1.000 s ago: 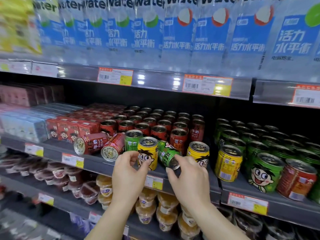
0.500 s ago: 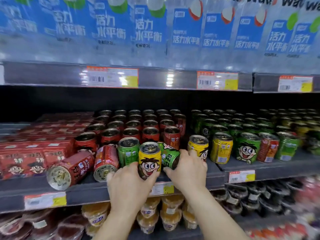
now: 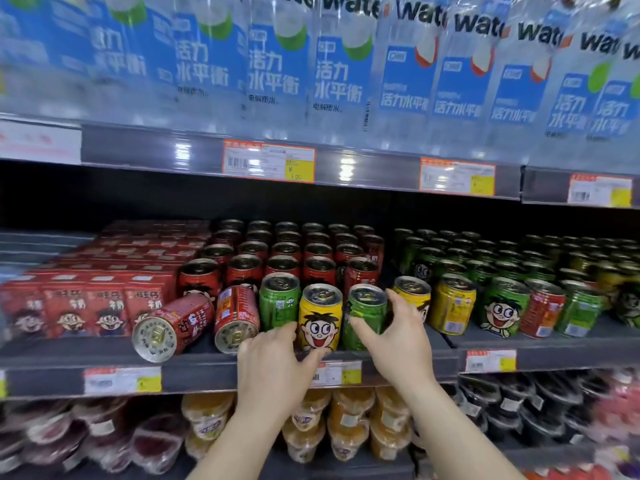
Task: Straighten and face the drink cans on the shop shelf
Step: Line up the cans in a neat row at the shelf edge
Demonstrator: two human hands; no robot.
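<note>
Two hands straighten cans on a shop shelf (image 3: 207,374).
Right hand (image 3: 398,336) fingers curl around an upright green can (image 3: 365,315); left hand (image 3: 273,367) fingers pinch the yellow can (image 3: 320,315) low down.

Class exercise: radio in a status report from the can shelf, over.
Right hand grips the green can, upright. Left hand holds the yellow can, face forward. Two red cans lie on their sides at left, not yet stood up.

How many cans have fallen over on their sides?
2. One red can lies at the shelf's front edge beside the red cartons. The other red can lies just right of it, next to the upright green can. Others could be hidden farther back.
</note>
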